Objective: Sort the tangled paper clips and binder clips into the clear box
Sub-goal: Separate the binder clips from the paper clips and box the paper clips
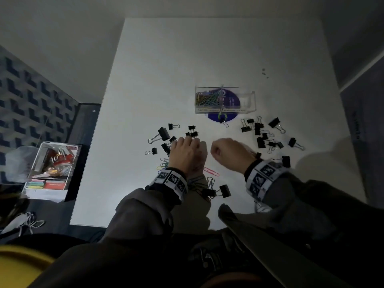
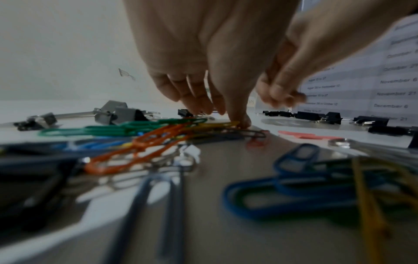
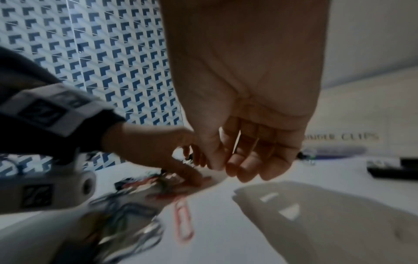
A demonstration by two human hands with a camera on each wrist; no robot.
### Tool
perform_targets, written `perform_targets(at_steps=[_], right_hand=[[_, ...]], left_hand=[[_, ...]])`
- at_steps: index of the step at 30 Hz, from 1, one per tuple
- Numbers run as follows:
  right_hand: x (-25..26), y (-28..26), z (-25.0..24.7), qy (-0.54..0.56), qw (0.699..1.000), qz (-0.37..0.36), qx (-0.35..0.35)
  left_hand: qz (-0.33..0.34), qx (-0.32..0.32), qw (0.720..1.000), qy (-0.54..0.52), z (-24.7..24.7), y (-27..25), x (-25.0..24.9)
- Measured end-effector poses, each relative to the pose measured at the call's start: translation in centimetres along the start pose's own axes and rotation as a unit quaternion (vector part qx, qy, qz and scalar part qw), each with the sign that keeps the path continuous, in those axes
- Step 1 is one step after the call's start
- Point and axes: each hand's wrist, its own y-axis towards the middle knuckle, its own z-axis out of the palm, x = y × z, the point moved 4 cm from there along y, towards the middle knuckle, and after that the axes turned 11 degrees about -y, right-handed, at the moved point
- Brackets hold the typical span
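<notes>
The head view alone takes in the whole white bench: the clear box stands past the hands on a purple disc, its left part holding coloured paper clips, with black binder clips scattered on the bench to the left and to the right of the hands. Only the left wrist view shows what lies under the left hand: a tangle of green, orange, yellow and blue paper clips, on whose far end the thumb tip presses while the other fingers reach down, slightly spread, just beyond it. The right wrist view shows the right hand raised off the bench, its fingers hanging loosely curled with thumb close to forefinger; whether anything is pinched there cannot be told. A pink paper clip lies alone on the bench below it, between the two wrists in the head view.

Two binder clips lie near the left wrist at the bench's near edge. Off the bench to the left a tray of stationery sits on a dark surface. The left hand covers much of the paper-clip tangle from above.
</notes>
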Motion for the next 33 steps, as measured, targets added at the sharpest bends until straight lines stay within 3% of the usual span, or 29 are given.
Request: perform_targets(at_steps=[3,11,15,18,21,24,26,33], right_hand=[[0.3,-1.4,2.4,-0.002,1.0,0.001,0.024],[1.1,-1.4,4.6,-0.038,0.999,-0.024,0.009],[1.5,-2.1,4.0,-0.015,0.999,-0.048,-0.005],[2.6,-2.7,4.6,-0.021,0.996,-0.085,0.025],[3.4,-2.4,5.1,-0.047,0.994,-0.095,-0.015],[3.7,-1.5,4.9,-0.035,0.996,-0.07,-0.044],[3.9,-1.0,4.8,-0.028,0.996,-0.069,-0.041],[1.4,-1.0,4.5,0.004,0.999,-0.042,0.0]], left_hand=[[-0.035,-0.03,0.998,0.029,-0.1,-0.4,0.6],[-0.015,-0.041,0.998,-0.041,0.1,-0.4,0.9],[0.005,-0.082,0.978,-0.192,-1.8,-0.7,2.2],[0.023,-0.054,0.96,-0.275,-2.1,-2.0,2.9],[0.037,-0.002,0.969,-0.245,-1.5,-3.3,3.6],[0.038,0.028,0.989,-0.144,-0.5,-3.8,4.0],[0.032,0.019,0.994,-0.104,-0.2,-4.1,4.2],[-0.013,-0.002,0.992,-0.125,0.0,-4.4,5.5]])
